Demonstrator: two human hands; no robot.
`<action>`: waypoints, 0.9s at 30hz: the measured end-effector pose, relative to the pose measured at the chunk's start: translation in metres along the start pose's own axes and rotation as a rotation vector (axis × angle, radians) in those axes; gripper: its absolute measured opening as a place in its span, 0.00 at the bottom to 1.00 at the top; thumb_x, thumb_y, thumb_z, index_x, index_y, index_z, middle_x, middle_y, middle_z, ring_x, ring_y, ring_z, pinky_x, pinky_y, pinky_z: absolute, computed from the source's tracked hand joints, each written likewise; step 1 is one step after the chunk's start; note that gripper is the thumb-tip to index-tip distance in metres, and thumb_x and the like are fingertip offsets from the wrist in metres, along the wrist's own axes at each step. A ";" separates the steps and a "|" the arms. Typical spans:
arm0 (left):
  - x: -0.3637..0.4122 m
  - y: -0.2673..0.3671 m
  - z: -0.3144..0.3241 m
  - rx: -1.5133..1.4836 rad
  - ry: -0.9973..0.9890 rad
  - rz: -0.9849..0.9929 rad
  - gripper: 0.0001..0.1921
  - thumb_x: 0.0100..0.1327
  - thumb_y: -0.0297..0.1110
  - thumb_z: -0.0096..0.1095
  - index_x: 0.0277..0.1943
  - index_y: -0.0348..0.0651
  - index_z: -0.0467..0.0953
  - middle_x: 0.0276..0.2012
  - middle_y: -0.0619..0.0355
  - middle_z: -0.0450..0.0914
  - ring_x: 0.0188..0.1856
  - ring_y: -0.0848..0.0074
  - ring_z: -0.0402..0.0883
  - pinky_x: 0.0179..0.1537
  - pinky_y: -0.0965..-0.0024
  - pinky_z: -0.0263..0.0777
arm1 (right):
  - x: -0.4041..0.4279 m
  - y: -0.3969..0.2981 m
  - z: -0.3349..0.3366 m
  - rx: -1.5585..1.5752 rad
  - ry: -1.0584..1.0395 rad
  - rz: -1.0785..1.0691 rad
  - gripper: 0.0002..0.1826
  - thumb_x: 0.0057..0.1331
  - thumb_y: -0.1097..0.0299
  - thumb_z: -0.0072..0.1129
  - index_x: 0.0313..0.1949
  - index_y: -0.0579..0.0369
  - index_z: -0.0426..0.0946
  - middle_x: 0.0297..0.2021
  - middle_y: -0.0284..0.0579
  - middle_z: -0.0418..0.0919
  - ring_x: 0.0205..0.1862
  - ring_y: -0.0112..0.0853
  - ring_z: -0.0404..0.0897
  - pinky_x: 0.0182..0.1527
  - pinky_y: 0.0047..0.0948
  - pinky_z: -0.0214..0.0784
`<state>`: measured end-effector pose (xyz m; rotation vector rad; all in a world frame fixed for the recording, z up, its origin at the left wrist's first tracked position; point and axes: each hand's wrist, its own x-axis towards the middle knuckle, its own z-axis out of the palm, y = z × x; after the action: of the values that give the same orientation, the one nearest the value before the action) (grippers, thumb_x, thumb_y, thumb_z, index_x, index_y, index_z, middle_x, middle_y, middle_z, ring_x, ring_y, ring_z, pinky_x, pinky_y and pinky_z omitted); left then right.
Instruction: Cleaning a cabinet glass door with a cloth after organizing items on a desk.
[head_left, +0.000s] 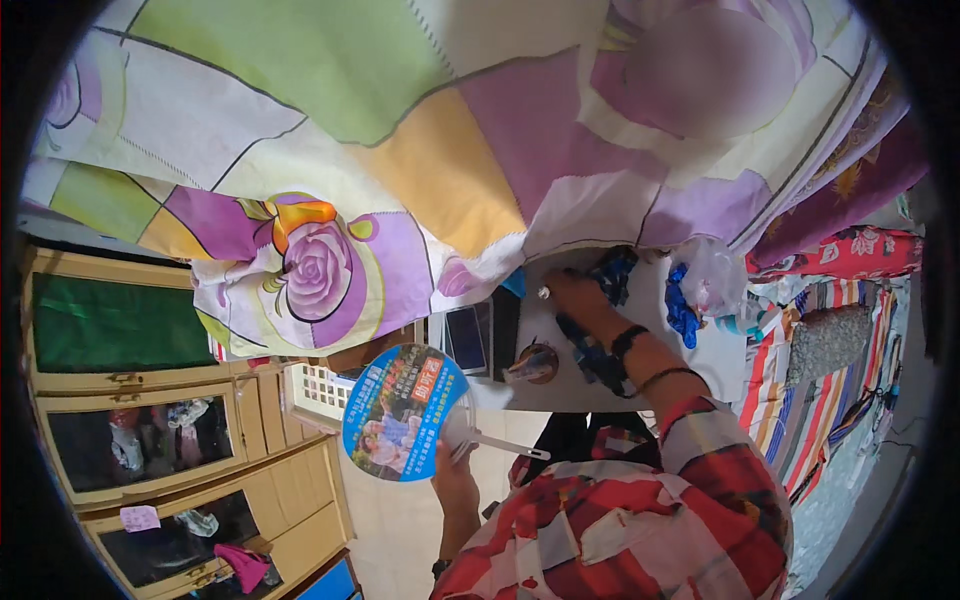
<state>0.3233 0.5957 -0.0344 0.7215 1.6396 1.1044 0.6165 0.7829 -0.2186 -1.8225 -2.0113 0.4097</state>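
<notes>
My left hand (455, 480) grips a round plastic hand fan (405, 412) near its handle. The fan has a blue border, printed pictures and writing. At the pale tabletop (536, 322), my right hand (574, 292) lies low with a ring on a finger, close to dark blue checked cloth (589, 356). Its fingertips are hard to make out, so whether it holds anything is unclear. Above it hangs a large patchwork-print cloth (450, 172) with purple roses. A phone-like device (466, 339) and a small round brown object (538, 363) lie left of my right forearm.
A clear plastic bag (712, 281) and crumpled blue material (681, 307) lie right of my right hand. Striped cloth (810, 405) covers a surface at the right. Wooden cabinets (292, 480) stand at the left, by a white perforated basket (319, 390).
</notes>
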 end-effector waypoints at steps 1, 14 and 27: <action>0.001 0.000 0.000 0.010 -0.034 0.030 0.18 0.80 0.34 0.39 0.58 0.31 0.72 0.47 0.50 0.80 0.47 0.69 0.80 0.51 0.66 0.76 | -0.002 -0.001 -0.010 0.118 -0.026 0.091 0.15 0.60 0.71 0.59 0.48 0.48 0.77 0.43 0.45 0.81 0.46 0.43 0.82 0.44 0.39 0.77; 0.026 0.003 0.011 -0.040 -0.265 0.123 0.18 0.78 0.34 0.41 0.62 0.32 0.68 0.53 0.48 0.77 0.52 0.66 0.79 0.51 0.63 0.76 | -0.121 0.059 -0.063 0.802 0.469 0.811 0.16 0.69 0.69 0.58 0.53 0.55 0.69 0.39 0.44 0.76 0.37 0.32 0.77 0.42 0.32 0.72; 0.035 -0.013 -0.020 -0.153 -0.228 0.090 0.19 0.78 0.35 0.42 0.63 0.31 0.67 0.56 0.48 0.73 0.52 0.67 0.78 0.49 0.64 0.79 | -0.150 0.014 -0.009 0.434 0.238 0.594 0.40 0.57 0.65 0.69 0.64 0.64 0.59 0.60 0.62 0.65 0.62 0.52 0.67 0.64 0.44 0.60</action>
<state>0.2931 0.6141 -0.0583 0.7957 1.3268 1.1528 0.6447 0.6353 -0.2311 -2.0253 -1.0898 0.6929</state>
